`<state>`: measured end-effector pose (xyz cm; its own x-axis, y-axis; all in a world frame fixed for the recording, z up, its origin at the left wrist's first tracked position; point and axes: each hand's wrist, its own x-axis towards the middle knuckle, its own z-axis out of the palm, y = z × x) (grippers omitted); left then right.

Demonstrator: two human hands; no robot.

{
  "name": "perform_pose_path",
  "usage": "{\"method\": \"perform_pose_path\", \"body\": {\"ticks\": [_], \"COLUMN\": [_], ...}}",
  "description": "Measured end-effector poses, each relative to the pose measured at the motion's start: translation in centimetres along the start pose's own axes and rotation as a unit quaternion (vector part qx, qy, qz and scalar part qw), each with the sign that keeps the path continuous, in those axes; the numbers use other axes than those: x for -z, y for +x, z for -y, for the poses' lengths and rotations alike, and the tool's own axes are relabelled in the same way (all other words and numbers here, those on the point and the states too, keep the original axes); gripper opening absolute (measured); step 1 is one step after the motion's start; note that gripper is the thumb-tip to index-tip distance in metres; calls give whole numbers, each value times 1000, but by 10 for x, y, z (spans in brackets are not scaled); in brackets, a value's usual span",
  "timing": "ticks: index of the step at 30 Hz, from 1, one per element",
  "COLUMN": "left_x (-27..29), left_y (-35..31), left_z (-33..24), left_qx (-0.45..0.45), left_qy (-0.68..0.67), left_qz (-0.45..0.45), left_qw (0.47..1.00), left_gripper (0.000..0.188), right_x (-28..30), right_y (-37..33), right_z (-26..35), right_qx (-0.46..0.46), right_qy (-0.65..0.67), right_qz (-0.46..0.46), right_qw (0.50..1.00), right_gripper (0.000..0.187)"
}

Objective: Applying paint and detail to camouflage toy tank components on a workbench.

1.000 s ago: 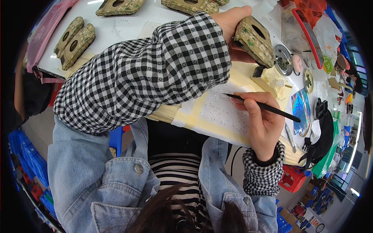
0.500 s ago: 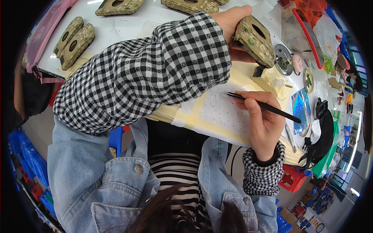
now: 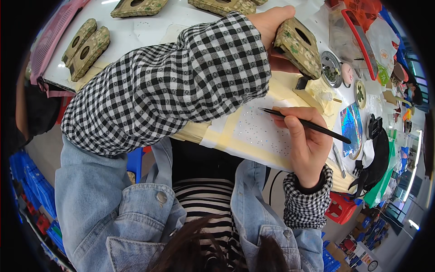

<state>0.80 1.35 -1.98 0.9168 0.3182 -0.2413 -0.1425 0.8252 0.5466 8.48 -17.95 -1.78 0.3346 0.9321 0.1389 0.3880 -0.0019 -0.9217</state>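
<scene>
My left hand is closed on the near end of a camouflage-patterned case with a dark oval opening, holding it tilted above the far side of the table; its fingers are partly hidden behind the case. In my right hand is a pair of black fine-tipped tweezers, pinched between thumb and fingers, the points aimed left. Below the points lies a white sheet scattered with many tiny shiny pieces. Whether the tweezer tips hold a piece is too small to tell. My checked left sleeve crosses over the sheet's left part.
More camouflage cases lie at the far left and along the back. Right of the sheet are a round metal tin, a small pink round object, a shiny blue packet and a metal tool. A pink basket stands far left.
Very little differs. My left hand and the case have shifted slightly to the right, and the tweezer tips have edged a touch to the left.
</scene>
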Motion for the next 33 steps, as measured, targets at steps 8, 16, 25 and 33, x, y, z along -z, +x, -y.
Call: {"method": "perform_pose_path", "body": {"ticks": [8, 16, 25, 33], "left_x": [-4, -5, -5, -5], "left_y": [-2, 13, 13, 15], "left_z": [-1, 13, 13, 14], "left_qx": [4, -92, -91, -87], "left_qy": [2, 35, 35, 23], "left_qz": [10, -82, -91, -77], "left_qw": [1000, 992, 991, 993], "left_gripper": [50, 50, 51, 51], "right_x": [0, 4, 4, 0], "right_y": [-1, 0, -1, -2], "right_z": [0, 1, 0, -1], "right_qx": [-4, 2, -4, -2], "right_qy": [-7, -39, -33, -2], "right_qz": [-1, 29, 29, -18], "right_qw": [1000, 999, 999, 1000], "right_gripper": [14, 17, 17, 13]}}
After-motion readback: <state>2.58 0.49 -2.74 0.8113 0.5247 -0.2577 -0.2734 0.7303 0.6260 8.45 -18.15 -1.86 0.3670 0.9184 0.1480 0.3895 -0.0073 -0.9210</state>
